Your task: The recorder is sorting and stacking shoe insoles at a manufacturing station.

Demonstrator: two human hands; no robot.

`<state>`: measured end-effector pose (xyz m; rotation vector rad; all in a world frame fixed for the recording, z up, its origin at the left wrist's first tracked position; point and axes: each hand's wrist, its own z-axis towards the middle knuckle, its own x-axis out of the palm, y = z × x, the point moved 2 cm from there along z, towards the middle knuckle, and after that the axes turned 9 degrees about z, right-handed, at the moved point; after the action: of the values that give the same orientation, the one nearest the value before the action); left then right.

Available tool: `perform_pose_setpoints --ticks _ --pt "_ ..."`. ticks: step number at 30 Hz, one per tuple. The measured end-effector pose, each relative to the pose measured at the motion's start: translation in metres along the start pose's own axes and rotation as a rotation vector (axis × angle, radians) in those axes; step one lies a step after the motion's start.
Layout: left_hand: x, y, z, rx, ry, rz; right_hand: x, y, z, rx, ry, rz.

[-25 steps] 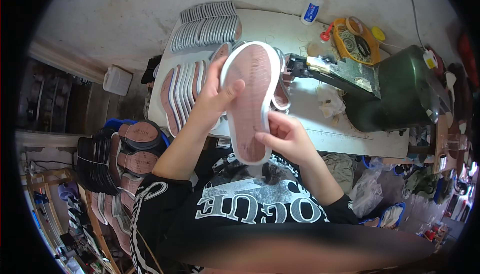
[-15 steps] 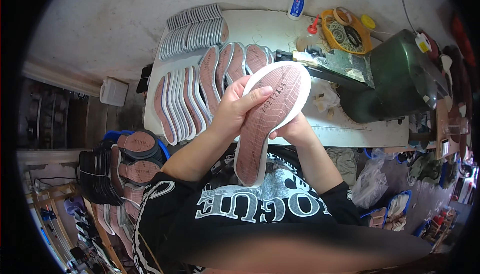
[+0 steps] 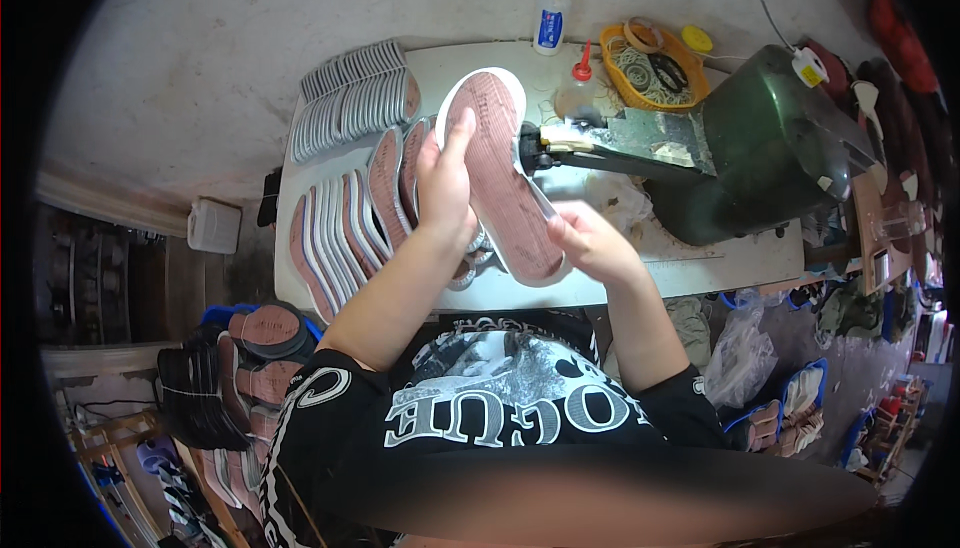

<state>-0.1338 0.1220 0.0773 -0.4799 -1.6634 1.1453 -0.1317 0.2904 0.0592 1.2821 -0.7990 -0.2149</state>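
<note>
"Where is the shoe sole (image 3: 505,188)?"
"Left of the green machine (image 3: 750,143). Both hands hold it: the left hand (image 3: 447,183) near the wide end, the right hand (image 3: 592,240) at the narrow end."
"And good handling?"
"Perhaps even support, with hands clear of the machine."

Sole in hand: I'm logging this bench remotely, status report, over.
Left hand gripping sole, upper left. Right hand at lower right edge. Pinkish face toward camera. Machine arm close on right.

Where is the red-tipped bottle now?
In the head view, the red-tipped bottle is right of centre on the table, left of the yellow basket and beyond the green machine's arm.
</note>
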Motion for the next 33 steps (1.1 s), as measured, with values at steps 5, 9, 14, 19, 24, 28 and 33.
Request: perform_pose_setpoints --ticks 5,9,14,19,24,28,33 --pt "0.002 0.004 0.043 -0.145 0.1 0.169 0.014 0.011 -0.018 0.243 -0.139 0.171" --pt "0.013 0.024 0.058 -0.169 0.225 0.278 0.01 0.01 -0.025 0.187 -0.325 0.348" --pt "0.023 0.039 0.072 -0.219 0.283 0.337 0.016 0.009 -0.026 0.11 -0.436 0.351" --pt "0.036 0.027 0.092 -0.31 0.34 0.512 0.014 0.005 -0.009 0.017 -0.458 0.414" --pt "0.031 0.015 0.131 -0.227 0.471 0.943 0.011 0.004 0.019 -0.025 -0.491 0.515" --pt "0.037 -0.001 0.154 0.707 0.5 1.336 0.008 0.012 0.035 0.023 -0.513 0.577" --pt "0.079 -0.025 0.146 0.389 1.549 1.468 0.001 0.018 0.045 0.067 -0.505 0.546"
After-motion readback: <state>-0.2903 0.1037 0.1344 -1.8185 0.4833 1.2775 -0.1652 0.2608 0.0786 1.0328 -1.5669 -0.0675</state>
